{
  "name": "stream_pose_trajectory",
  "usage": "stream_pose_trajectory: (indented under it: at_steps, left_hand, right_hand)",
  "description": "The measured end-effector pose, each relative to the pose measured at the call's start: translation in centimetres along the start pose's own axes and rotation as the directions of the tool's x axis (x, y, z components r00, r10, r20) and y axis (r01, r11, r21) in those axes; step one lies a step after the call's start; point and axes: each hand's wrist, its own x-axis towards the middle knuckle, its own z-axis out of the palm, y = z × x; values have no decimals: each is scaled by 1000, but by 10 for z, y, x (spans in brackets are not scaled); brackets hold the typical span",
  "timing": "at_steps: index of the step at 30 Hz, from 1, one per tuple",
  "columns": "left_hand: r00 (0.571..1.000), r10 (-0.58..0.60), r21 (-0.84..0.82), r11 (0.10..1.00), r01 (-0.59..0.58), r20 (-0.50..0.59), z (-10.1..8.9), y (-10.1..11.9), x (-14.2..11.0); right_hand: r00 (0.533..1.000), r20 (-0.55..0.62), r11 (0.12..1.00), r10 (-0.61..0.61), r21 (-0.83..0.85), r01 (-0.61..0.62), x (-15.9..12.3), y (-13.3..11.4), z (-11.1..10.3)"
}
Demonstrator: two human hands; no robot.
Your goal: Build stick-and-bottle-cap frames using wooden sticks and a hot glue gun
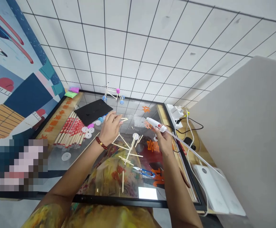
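A glass-topped desk (119, 202) with a black edge spreads before the person; near its middle is a frame of thin wooden sticks (129, 152), the landmark for everything else. Beyond the frame and to its left lies a black sheet (92, 110). Left of the frame is a red-patterned bundle of chopsticks (68, 131). The right hand (165, 141), right of the frame, has its grip closed round a white glue pen (155, 123), nozzle pointing left and slightly away from the person. The left hand (111, 128), by the frame's far left side, pinches short sticks (124, 119). Their free ends reach rightward, facing the nozzle across a gap. The frame lies on the person's side of both tools and sticks, its spine running away and slightly rightward; the left hand is nearer to it. Blue-handled snips (144, 172) rest near the frame's closer end, to the right; a white disc (135, 136) sits at its far end. Fingers cover the pinched sticks' inner ends, and whether the left hand touches the frame cannot be told. Reflections in the glass blur the frame's joints.
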Motion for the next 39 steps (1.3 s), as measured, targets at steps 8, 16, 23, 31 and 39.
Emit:
stream_pose_trajectory:
  at_steps: [8, 16, 23, 31, 39]
  left_hand:
    - [990, -128, 1, 992, 128, -64, 9, 4, -2]
    - [924, -381, -418, 845, 332, -35, 11, 4, 4]
    - [674, -662, -863, 82, 499, 328, 3, 5, 13]
    - [623, -618, -869, -236, 434, 479, -13, 11, 20]
    - [610, -496, -786, -367, 498, 618, -10, 15, 17]
  right_hand:
    - [996, 78, 989, -31, 147, 19, -32, -46, 19]
    - [998, 36, 987, 42, 156, -47, -18, -29, 11]
    - [1000, 22, 981, -18, -192, 22, 21, 16, -6]
    - [999, 53, 917, -2, -397, 23, 15, 30, -8]
    - [999, 25, 940, -33, -338, 40, 5, 19, -15]
